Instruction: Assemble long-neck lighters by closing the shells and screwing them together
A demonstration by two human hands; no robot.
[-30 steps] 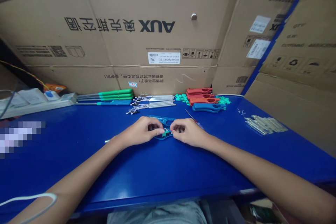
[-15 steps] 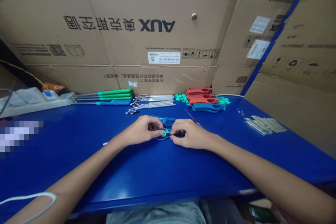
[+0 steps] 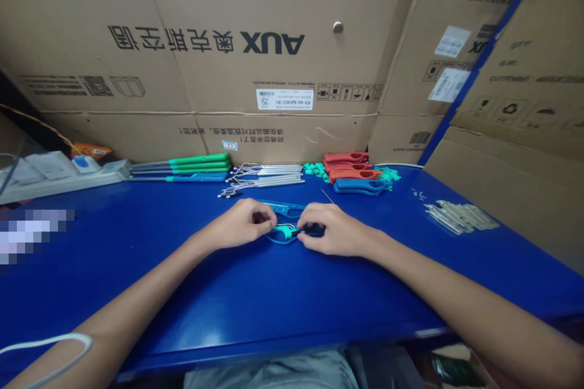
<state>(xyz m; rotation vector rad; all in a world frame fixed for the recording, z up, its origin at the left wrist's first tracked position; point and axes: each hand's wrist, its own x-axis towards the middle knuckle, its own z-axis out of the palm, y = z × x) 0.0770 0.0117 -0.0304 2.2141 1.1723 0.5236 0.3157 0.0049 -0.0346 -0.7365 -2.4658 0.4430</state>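
Observation:
A blue plastic shell (image 3: 281,239) with a green piece (image 3: 287,231) and thin white wires inside lies on the blue table between my hands. My left hand (image 3: 249,223) is at its left side, thumb and index finger pinched at the wires or shell edge; what they hold is too small to tell. My right hand (image 3: 331,230) pinches a small black part (image 3: 296,233) at the right of the green piece. Behind them lies another blue shell half (image 3: 280,209).
Along the back stand green and blue rods (image 3: 201,164), silver rods with wires (image 3: 280,175), green caps (image 3: 316,170), and red and blue handles (image 3: 349,170). Clear plastic pieces (image 3: 460,217) lie right. A power strip (image 3: 109,171) is left; cardboard (image 3: 182,0) walls the back.
My left hand has moved slightly left, off the green piece, uncovering more of it and the shell. My right hand has barely shifted.

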